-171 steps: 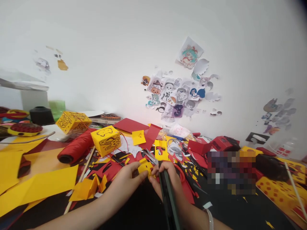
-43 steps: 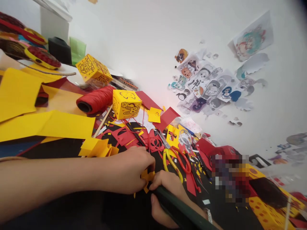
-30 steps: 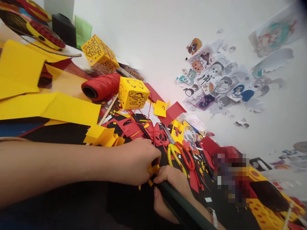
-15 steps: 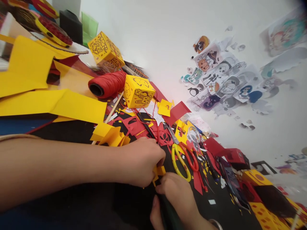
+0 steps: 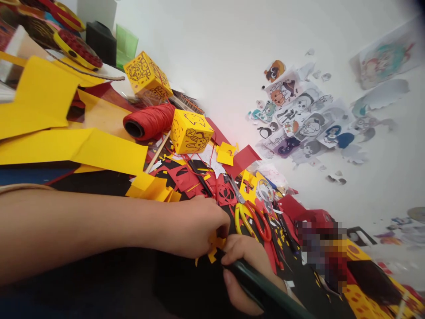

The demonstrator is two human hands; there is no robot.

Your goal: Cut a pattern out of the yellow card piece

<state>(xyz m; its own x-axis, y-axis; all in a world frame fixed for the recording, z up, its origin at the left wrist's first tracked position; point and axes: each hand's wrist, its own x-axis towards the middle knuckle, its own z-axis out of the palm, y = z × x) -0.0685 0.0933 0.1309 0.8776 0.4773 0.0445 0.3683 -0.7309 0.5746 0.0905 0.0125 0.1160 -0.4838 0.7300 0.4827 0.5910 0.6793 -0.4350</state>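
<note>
My left hand (image 5: 202,226) reaches in from the left, its fingers closed around a small folded yellow paper piece (image 5: 216,243). Part of the piece is hidden behind those fingers. Close on its right, my right hand (image 5: 250,261) grips a dark green, pen-like tool (image 5: 254,283) with a narrow black tip. The tip points at the yellow paper; I cannot tell whether it touches. More folded yellow paper (image 5: 149,187) lies just beyond my left wrist. Scissors (image 5: 254,219) with one yellow and one red handle loop rest beyond my right hand.
A red string spool (image 5: 151,120) and two drawn-on yellow paper cubes, the nearer cube (image 5: 191,131) included, stand at the back. Yellow paper sheets (image 5: 106,150) lie at left. Red paper scraps (image 5: 181,177) litter the black tabletop (image 5: 186,288). Pictures hang on the white wall (image 5: 199,53).
The green tool has swung into fuller view, and its tip now shows beside the yellow paper. My right hand has turned with it. My left hand keeps its grip on the paper.
</note>
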